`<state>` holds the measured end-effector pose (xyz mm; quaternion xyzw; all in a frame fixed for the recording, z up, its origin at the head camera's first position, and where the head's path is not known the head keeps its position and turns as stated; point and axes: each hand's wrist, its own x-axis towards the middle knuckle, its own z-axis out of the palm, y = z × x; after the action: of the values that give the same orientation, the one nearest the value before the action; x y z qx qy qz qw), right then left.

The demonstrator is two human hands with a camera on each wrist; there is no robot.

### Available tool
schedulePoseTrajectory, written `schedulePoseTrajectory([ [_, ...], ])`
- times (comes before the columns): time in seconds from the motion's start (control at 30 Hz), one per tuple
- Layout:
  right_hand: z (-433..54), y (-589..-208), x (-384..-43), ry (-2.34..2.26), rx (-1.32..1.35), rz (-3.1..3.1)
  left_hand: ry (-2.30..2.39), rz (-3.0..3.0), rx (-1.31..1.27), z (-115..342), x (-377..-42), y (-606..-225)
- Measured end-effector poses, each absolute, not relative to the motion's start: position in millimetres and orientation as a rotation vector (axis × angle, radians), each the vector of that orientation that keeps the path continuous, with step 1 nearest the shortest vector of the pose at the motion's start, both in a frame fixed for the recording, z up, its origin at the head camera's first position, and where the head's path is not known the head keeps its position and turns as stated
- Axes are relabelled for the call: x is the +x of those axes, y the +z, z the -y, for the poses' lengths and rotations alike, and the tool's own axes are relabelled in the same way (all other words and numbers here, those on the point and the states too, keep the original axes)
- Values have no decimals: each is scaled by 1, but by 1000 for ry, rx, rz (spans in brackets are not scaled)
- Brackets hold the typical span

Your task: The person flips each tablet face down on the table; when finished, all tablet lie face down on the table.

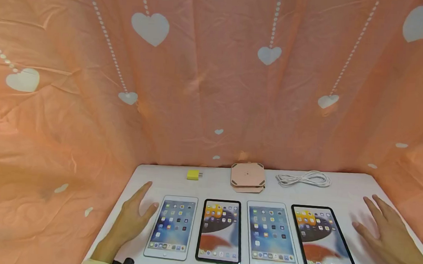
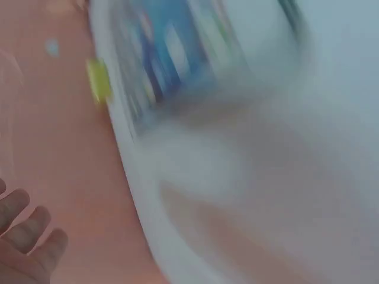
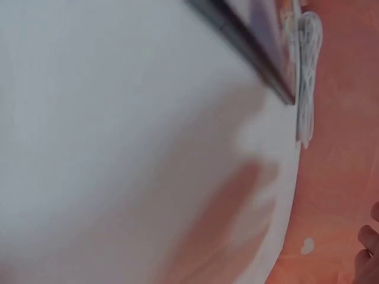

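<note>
Your left hand (image 1: 133, 216) and right hand (image 1: 388, 238) both hold nothing, fingers loose and spread, one toward each side edge of the worktop (image 1: 178, 188). They seem to hover rather than rest, though contact is hard to judge.

Between them lie four tablets in a row, screens up and lit. The left white tablet (image 1: 171, 227) is just beside your left thumb; next come the left black tablet (image 1: 220, 230), the right white tablet (image 1: 273, 236) and, nearest your right hand, the right black tablet (image 1: 324, 240). Toward the far edge sit a yellow plug (image 1: 193, 175) nearer the far left corner, a pink folding stand (image 1: 247, 174) around the middle, and a coiled white cable (image 1: 304, 178) nearer the far right corner.

The step in hand looks like readiness around the row. Do it well by keeping both palms outside the outer tablets — your left thumb has the least room, so ease it toward the left edge before turning that wrist. When you handle a tablet, take it by its long sides with your fingers off the glass; flat slabs set this close could knock together, so lift rather than slide.
</note>
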<state>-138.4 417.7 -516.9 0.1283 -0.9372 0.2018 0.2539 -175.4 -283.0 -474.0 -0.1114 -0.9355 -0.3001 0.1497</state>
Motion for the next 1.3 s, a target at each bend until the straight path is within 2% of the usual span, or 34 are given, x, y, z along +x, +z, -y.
schedulePoseTrajectory([
  [0.4, -401, -495, -116, 821, 28, 2791, -1981, 2431, -759, 163, -179, -471],
  [0.57, -402, -494, -114, 835, -70, 2887, -2377, 2356, -815, 108, -176, -470],
  [0.67, -403, -499, -110, 931, -27, 2873, -2496, 2392, -744, 78, -172, -469],
  [1.0, -399, -513, -107, 1309, 26, 2874, -2894, 2337, -277, -14, -158, -478],
  [1.3, -399, -500, -113, 1322, -70, 3011, -2772, 2414, 67, -78, -149, -487],
])
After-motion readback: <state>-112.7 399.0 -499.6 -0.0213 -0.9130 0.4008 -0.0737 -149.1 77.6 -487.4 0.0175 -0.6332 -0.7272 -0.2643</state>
